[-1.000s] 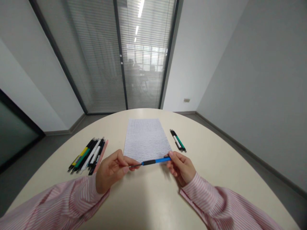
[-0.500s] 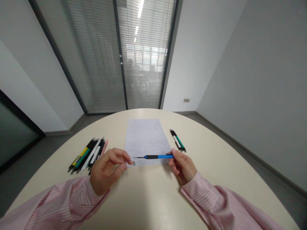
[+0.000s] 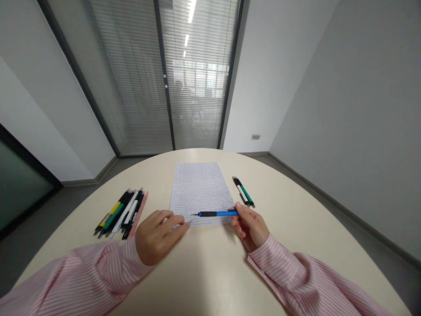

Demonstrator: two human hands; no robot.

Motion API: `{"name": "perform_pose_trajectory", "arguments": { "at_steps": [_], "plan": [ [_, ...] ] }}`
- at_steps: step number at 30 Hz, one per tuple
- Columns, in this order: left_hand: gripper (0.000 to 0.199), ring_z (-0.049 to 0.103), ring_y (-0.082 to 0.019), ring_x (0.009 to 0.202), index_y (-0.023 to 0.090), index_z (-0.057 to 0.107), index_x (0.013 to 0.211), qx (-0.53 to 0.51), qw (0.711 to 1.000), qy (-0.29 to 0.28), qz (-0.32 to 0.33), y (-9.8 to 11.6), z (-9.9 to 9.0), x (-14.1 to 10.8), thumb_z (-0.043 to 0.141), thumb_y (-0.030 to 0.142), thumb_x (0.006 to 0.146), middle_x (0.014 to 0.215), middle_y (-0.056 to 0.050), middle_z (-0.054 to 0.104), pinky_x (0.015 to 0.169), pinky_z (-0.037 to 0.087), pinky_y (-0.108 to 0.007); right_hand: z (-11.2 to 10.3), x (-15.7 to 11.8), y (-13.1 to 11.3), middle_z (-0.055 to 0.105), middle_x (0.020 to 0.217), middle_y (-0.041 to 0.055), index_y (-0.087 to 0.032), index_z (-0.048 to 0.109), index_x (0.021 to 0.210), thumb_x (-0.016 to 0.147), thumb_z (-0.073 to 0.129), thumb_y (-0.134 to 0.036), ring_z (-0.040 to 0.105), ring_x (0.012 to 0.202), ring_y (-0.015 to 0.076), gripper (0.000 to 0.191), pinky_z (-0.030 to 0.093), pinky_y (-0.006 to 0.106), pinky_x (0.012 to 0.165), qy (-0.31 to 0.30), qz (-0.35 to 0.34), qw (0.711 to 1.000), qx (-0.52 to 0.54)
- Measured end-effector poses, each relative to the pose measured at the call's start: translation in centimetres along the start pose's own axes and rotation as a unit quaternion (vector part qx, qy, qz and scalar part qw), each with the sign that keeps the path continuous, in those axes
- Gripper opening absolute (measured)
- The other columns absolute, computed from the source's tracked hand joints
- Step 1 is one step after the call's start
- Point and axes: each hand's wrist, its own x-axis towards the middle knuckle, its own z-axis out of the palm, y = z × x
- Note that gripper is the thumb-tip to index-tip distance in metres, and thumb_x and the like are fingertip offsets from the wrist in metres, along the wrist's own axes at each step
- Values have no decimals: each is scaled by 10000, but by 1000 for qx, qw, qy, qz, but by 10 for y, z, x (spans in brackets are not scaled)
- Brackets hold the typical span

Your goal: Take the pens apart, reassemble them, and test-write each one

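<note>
while a glass partition (image 3: pixel 164 79) with slatted blinds closes off the far side of the room at 12 o'clock, pale grey walls run in from 10 and 2, and a small wall socket (image 3: pixel 255 137) sits low on the wall at 1 o'clock. a rounded cream tabletop (image 3: pixel 197 281) fills the lower part of the view. at its middle lies a sheet of handwritten paper (image 3: pixel 199 188), densely lined with script. from the sheet, a loose bundle of pens (image 3: pixel 120 213), mostly black with yellow, green and white markings, lies at 8 to 9 o'clock, with a pink strip (image 3: pixel 140 213) along its edge. a pair of black, green and white pens (image 3: pixel 243 192) lies side by side at 3 o'clock, just beside the sheet. nothing stands between the hands and the sheet. the left hand (image 3: pixel 159 237), in a pink striped sleeve (image 3: pixel 82 281), rests at 7 o'clock, its fingers (image 3: pixel 177 224) open and flat, reaching onto the sheet's lower edge and holding nothing. the right hand (image 3: pixel 250 227), in a matching sleeve (image 3: pixel 296 281), sits at 4 to 5 o'clock, its fingers closed on a blue pen (image 3: pixel 217 213) with a black grip. the pen lies level across the sheet's lower part, its fine tip pointing to 9 o'clock.
</note>
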Motion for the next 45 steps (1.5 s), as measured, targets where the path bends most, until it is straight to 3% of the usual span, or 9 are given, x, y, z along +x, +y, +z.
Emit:
{"name": "perform_pose_trajectory", "arguments": {
  "at_steps": [9,16,20,22,27,30,33,39,45],
  "plan": [
    [243,587,-207,816,145,649,935,29,998,-36,52,13,5,-1,427,56,896,848,-60,713,721,438,-346,-1,2,2,581,452,9,-99,640,679,600,791,-437,410,305,32,379,233,109,261,-11,-3,1000,1],
    [203,584,-200,778,126,643,918,27,996,-68,52,9,12,-3,451,67,891,808,-53,700,675,451,-329,-4,2,4,585,449,11,-97,642,679,633,774,-428,424,304,30,360,247,102,266,-15,1,1000,2],
    [188,589,-195,748,137,631,956,13,998,-24,64,7,10,-1,470,78,879,810,-51,698,642,458,-326,-3,2,3,581,444,9,-96,626,652,619,778,-444,422,300,33,381,250,105,259,-14,4,1000,1],
    [141,587,-173,700,145,614,951,-41,999,4,31,7,5,2,536,93,845,786,-40,687,623,467,-304,-1,2,2,578,437,3,-97,626,648,593,790,-455,424,296,32,397,244,101,255,-7,5,1000,2],
    [176,548,-101,572,156,529,877,-193,960,46,-196,3,-4,5,654,213,768,672,11,598,531,467,-210,2,0,0,578,420,4,-95,640,647,544,806,-475,420,283,33,427,236,103,251,1,20,1000,-10],
    [168,597,-108,620,151,569,939,-246,950,28,-192,-1,-3,5,636,190,789,735,-16,656,554,482,-205,3,-1,0,587,430,6,-98,649,664,567,792,-483,425,285,34,422,250,106,256,-20,21,999,-28],
    [35,622,-110,633,155,622,820,-282,941,47,-179,-2,-3,8,599,129,814,702,-20,669,565,486,-198,3,-3,0,592,440,5,-100,654,681,602,774,-478,433,296,34,405,263,104,262,-41,17,998,-41],
    [115,644,-138,701,148,637,882,-318,929,15,-187,-1,-6,10,641,123,771,781,-55,687,606,517,-218,3,-4,-1,585,432,0,-104,640,657,576,786,-482,427,293,33,413,258,107,260,-28,14,999,-42],
    [135,648,-146,723,166,612,853,-351,910,71,-210,-2,-3,3,610,55,777,777,-43,683,648,520,-250,2,-2,1,592,445,7,-107,632,661,605,777,-462,439,302,39,388,261,107,263,-36,11,998,-43]
  ]
}}
